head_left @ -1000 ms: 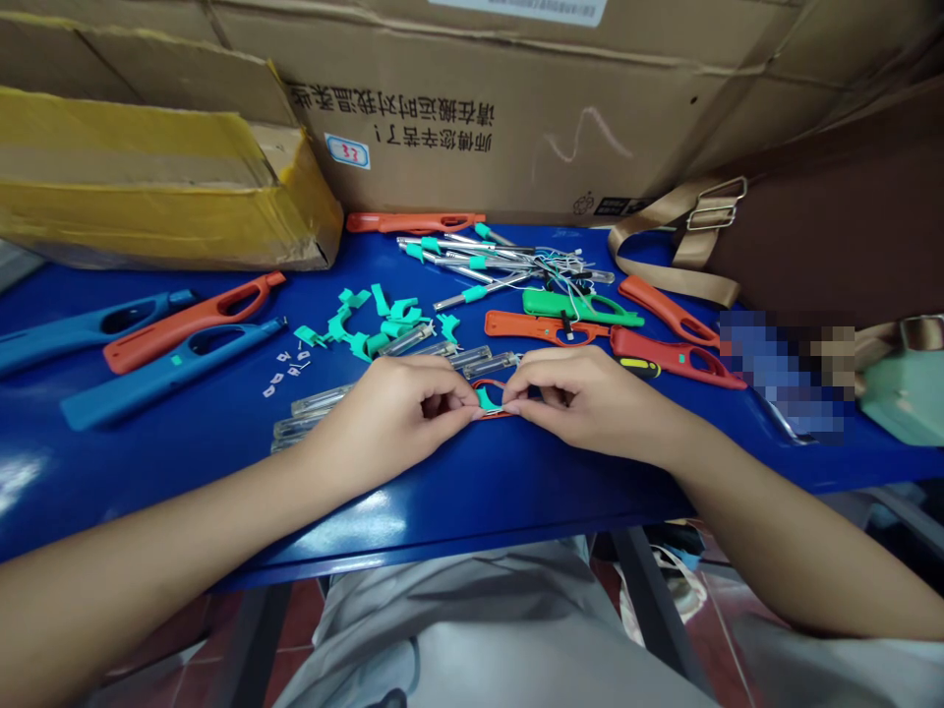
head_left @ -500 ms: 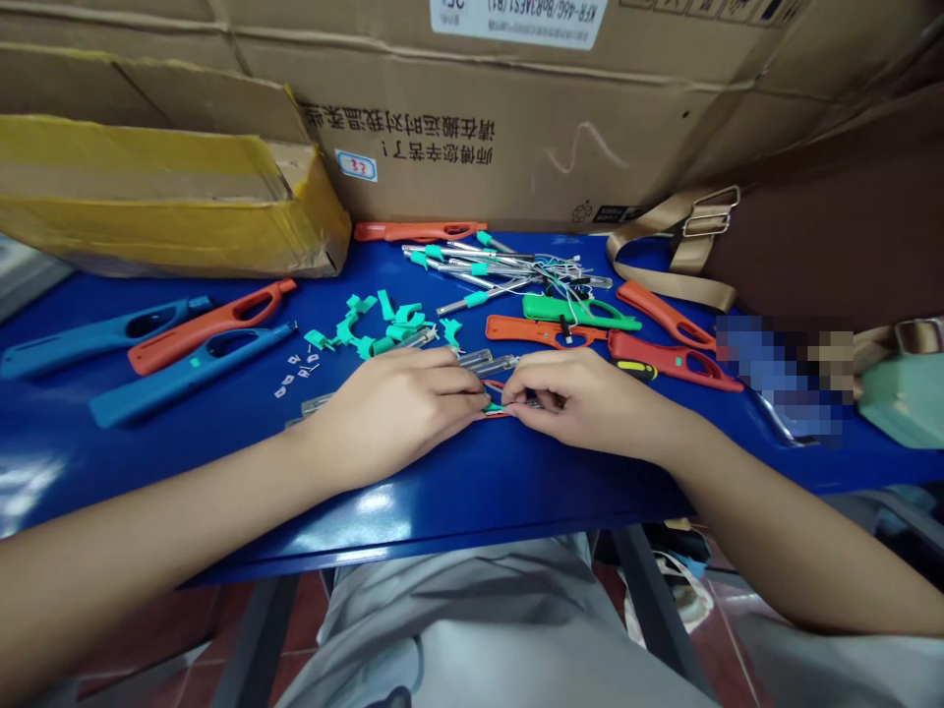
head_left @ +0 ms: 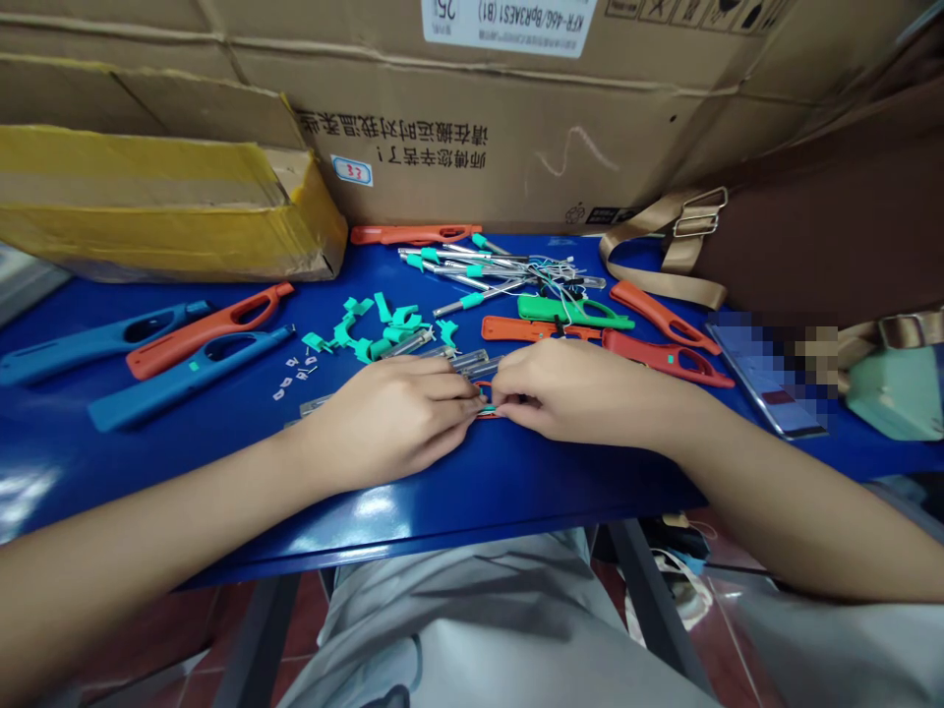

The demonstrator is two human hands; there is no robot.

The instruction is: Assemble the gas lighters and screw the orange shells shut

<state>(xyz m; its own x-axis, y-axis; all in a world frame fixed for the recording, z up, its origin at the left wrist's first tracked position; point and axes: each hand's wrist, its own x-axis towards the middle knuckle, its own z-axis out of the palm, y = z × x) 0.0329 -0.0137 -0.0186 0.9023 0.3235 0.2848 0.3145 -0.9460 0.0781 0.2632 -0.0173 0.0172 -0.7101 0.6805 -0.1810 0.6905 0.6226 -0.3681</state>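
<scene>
Near the table's front, my left hand (head_left: 402,408) is closed on an orange lighter casing (head_left: 487,416), mostly hidden under the fingers. My right hand (head_left: 567,393) meets it from the right, thumb and forefinger pinched at a small teal trigger (head_left: 488,407) in the casing. How firmly each fingertip grips is hidden. Just beyond the hands lie several clear lighter fuel tanks (head_left: 472,362). Loose teal triggers (head_left: 361,349) are heaped past my left hand, with tiny white parts (head_left: 287,382) to their left.
Metal lighter tubes with wires (head_left: 508,265) lie at the back. Blue casings (head_left: 188,379) are on the left; green (head_left: 575,311) and red (head_left: 668,358) casings on the right. A phone (head_left: 767,393), brown bag (head_left: 811,226), yellow-taped box (head_left: 221,231) and large carton (head_left: 516,118) surround the work.
The view has shifted slightly. Both hands stay together at the orange casing, with the right fingertips a little closer over the teal trigger and the right hand covering the yellow-black item.
</scene>
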